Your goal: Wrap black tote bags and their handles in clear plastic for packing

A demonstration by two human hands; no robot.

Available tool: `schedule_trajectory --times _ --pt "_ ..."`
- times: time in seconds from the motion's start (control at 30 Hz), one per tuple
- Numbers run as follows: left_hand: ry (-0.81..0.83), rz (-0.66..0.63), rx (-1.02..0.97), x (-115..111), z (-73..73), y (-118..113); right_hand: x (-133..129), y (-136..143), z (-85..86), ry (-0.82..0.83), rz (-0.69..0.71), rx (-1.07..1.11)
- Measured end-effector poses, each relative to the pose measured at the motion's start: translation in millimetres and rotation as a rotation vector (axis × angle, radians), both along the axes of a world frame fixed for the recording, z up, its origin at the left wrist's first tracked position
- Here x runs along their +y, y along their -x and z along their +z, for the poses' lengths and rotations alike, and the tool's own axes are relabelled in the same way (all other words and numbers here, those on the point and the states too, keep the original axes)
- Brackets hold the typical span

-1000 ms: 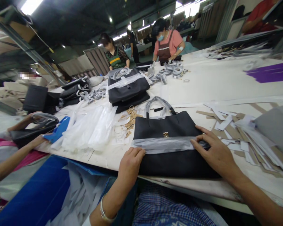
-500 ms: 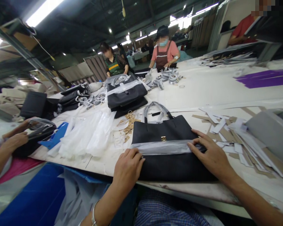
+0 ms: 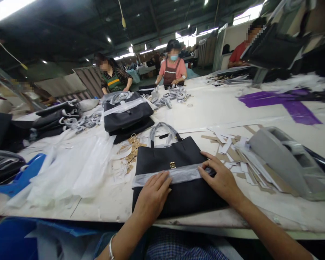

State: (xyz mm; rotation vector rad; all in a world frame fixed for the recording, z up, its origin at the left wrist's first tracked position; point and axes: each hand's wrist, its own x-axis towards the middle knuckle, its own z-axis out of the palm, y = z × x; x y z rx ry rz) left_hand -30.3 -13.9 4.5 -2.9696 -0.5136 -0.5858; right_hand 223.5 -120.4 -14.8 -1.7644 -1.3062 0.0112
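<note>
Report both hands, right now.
Left hand: open, laid on the plastic strip across the black handbag.
Right hand: partly curled on the handbag's right side; grip cannot be told.

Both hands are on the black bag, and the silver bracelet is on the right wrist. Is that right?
One thing is wrong: the head view shows the silver bracelet on the wrist of the left hand, not the right hand. Both hands are indeed on the black bag.
</note>
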Motion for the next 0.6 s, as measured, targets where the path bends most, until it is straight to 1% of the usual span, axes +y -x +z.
schedule_trajectory --times 0.1,0.2,0.33,0.47,0.53,0.6 --pt "-0.005 -0.121 0.1 -6.9 -1.5 -23.5 -0.6 1.7 2.8 0.008 0.001 0.006" --pt "-0.009 -0.153 0.155 -9.0 -9.2 -36.2 -1.9 1.5 3.5 0.018 -0.007 0.025" --pt "-0.043 -0.154 0.181 -5.3 -21.9 -36.5 -3.0 -4.1 -1.5 0.028 -0.038 0.093" --pt "-0.082 -0.147 0.191 -3.0 -26.7 -35.2 -2.2 -8.2 -7.4 0.093 -0.074 0.205" --pt "-0.106 -0.154 0.174 -3.4 -27.5 -35.8 -5.9 -8.1 -4.7 0.118 -0.07 0.219" --pt "-0.153 -0.165 0.139 -3.4 -29.1 -36.5 -17.2 -11.3 3.9 0.116 -0.057 0.163"
